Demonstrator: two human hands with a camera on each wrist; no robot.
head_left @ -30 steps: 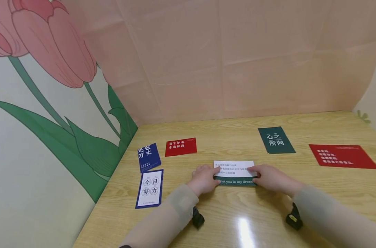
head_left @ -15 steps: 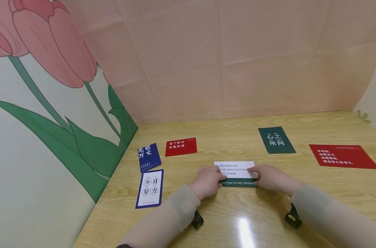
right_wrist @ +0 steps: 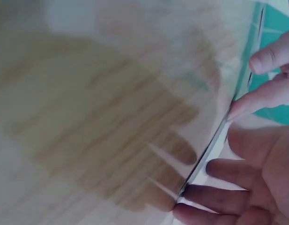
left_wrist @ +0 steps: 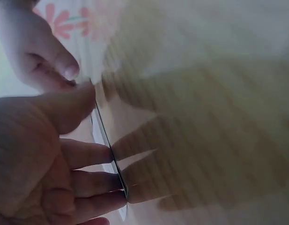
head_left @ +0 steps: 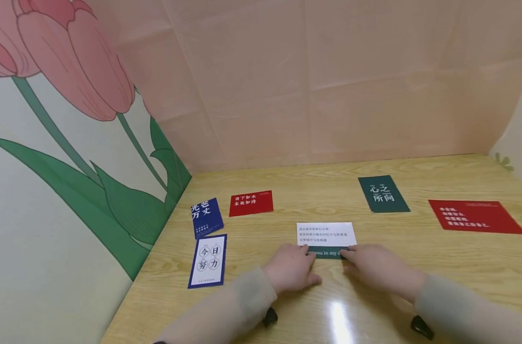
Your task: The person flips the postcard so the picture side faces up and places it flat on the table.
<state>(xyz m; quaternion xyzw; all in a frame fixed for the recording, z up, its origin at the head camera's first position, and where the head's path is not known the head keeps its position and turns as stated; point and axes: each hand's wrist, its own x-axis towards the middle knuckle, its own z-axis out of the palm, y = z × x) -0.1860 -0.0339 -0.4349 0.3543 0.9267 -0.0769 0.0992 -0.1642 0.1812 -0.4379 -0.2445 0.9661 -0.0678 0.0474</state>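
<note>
A card (head_left: 327, 234) lies on the table in front of me, its far part white with printed lines and its near part a green strip with English lettering. My left hand (head_left: 288, 268) rests its fingertips on the left end of the green strip, thumb spread apart nearer me. My right hand (head_left: 377, 267) touches the strip's right end with its fingertips. Edge-on in the left wrist view, the card (left_wrist: 108, 140) shows the left hand's nearly straight fingers (left_wrist: 90, 183) on it. The right wrist view shows the right hand's fingers (right_wrist: 214, 199) along its edge (right_wrist: 210, 150).
A blue card (head_left: 207, 220) and a blue-bordered white card (head_left: 207, 263) lie at left, a red card (head_left: 251, 205) behind them. To the right are a green card (head_left: 383, 193) and another red card (head_left: 475, 217). A pink cloth (head_left: 329, 81) hangs behind the wood-grain table (head_left: 312, 186).
Both hands have let go of the card's side edges and come nearer me, onto the green strip. More of the white part's printing shows. The card is nearly where it was.
</note>
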